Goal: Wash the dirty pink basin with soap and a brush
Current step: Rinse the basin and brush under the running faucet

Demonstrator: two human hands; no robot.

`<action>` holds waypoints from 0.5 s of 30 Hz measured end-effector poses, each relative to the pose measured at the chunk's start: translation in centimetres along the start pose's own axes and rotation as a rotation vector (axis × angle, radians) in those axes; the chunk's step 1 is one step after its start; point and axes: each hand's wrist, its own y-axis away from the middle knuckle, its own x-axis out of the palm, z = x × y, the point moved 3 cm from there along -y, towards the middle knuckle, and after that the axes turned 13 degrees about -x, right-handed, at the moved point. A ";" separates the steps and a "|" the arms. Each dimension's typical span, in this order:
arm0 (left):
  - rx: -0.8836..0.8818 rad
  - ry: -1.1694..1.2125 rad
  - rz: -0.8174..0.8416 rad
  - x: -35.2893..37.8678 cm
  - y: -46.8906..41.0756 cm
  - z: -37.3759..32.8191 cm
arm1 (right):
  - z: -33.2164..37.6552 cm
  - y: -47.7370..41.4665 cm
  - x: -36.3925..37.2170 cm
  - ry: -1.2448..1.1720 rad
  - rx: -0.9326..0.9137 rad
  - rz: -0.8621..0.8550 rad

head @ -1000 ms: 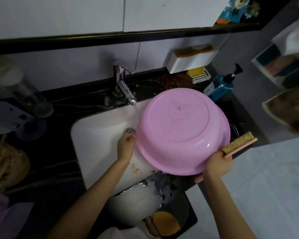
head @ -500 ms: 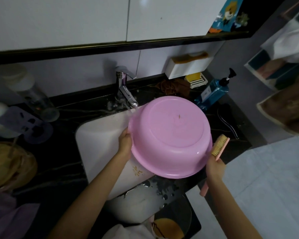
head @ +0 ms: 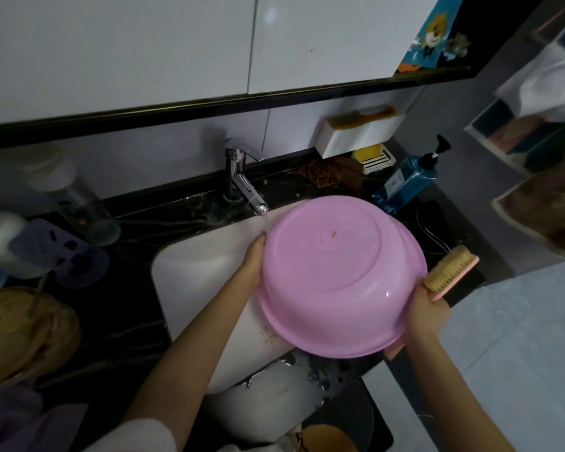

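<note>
**A:** Dim washroom. There's a dark marbled worktop (head: pixel 134 321) with a white rectangular sink (head: pixel 203 272) set in it, and a chrome tap (head: pixel 245 187) at the back edge running a thin stream. Where's the basin?

**B:** The round pink plastic basin (head: pixel 340 278) is held over the right half of the sink. It's turned bottom-up and tilted, with its base facing the camera.

**A:** And the hands?

**B:** The left hand (head: pixel 253 259) grips the basin's left rim, just under the stream. The right hand (head: pixel 426 313) is curled round the handle of a pink scrubbing brush with tan bristles (head: pixel 450 267), and it lies against the basin's near-right rim.

**A:** How does the brush lie?

**B:** Its long axis runs from the worktop's near edge toward the back right corner. The bristle head is just beside the basin's right wall, and I can't tell whether it touches. I'd judge the right hand must swing the head leftward onto the base while the left steadies the rim.

**A:** Soap?

**B:** A blue pump bottle (head: pixel 405 182) stands toward the back right corner. I see no suds on the basin.
</note>
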 end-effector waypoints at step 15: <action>-0.051 0.159 0.063 0.8 -0.9 0.8 | 1.9 1.8 1.4 -0.048 -0.184 -0.155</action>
